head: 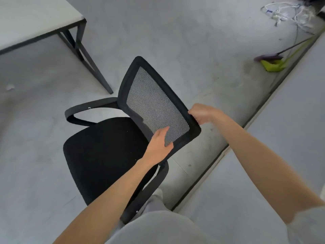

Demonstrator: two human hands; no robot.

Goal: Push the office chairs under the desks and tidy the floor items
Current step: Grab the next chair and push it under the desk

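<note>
A black office chair (105,155) with a mesh backrest (154,101) and curved armrests stands on the grey floor in the middle of the head view. My left hand (159,145) grips the near corner of the backrest frame, fingers lying on the mesh. My right hand (202,113) is closed around the backrest's top edge on the right. A white-topped desk with black legs (35,23) stands at the upper left, apart from the chair. Another desk top (281,138) runs along the right, close beside me.
A purple broom and green dustpan (270,61) lie on the floor at the upper right. Beyond them is a tangle of white cables (288,13). A small scrap of white litter (10,87) sits on the floor at the left.
</note>
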